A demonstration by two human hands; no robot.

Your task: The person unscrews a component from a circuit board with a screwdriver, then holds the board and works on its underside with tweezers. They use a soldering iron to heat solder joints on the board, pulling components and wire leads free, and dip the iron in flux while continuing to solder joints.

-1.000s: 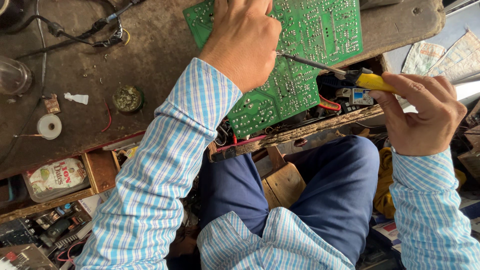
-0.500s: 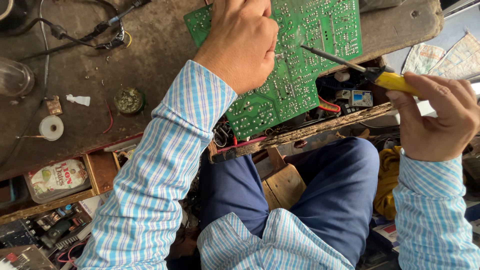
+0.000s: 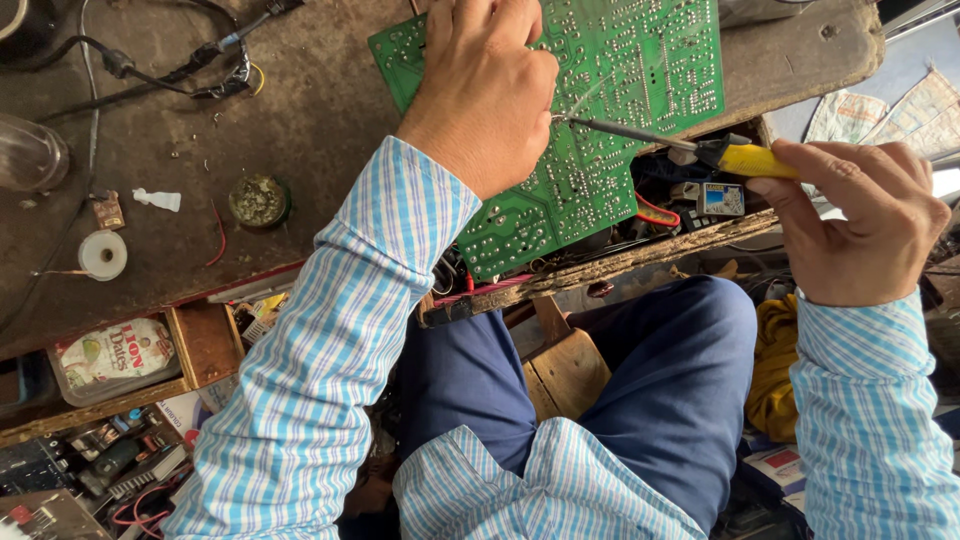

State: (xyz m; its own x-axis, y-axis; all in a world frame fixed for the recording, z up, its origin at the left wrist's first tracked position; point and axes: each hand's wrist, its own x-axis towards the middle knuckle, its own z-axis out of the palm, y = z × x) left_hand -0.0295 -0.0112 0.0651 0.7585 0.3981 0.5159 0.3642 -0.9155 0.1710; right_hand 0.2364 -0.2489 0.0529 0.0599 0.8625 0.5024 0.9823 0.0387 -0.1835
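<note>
A green circuit board (image 3: 620, 110) lies solder side up at the worn bench's near edge. My left hand (image 3: 487, 90) rests on its left part, fingers curled down on the board, and a thin solder wire runs from under it. My right hand (image 3: 860, 220) grips a soldering iron with a yellow handle (image 3: 755, 158). The iron's metal tip (image 3: 565, 119) touches the board right beside my left hand's knuckles.
On the brown bench (image 3: 200, 150) sit a small round tin (image 3: 259, 200), a solder spool (image 3: 102, 255), a white tube (image 3: 158, 200) and black cables (image 3: 160, 70). An open drawer (image 3: 110, 360) holds a packet and parts. A yellow cloth (image 3: 775, 370) lies by my knee.
My right hand has drawn the iron back to the left, so its tip now meets the board beside my left hand. My left hand has stayed on the board.
</note>
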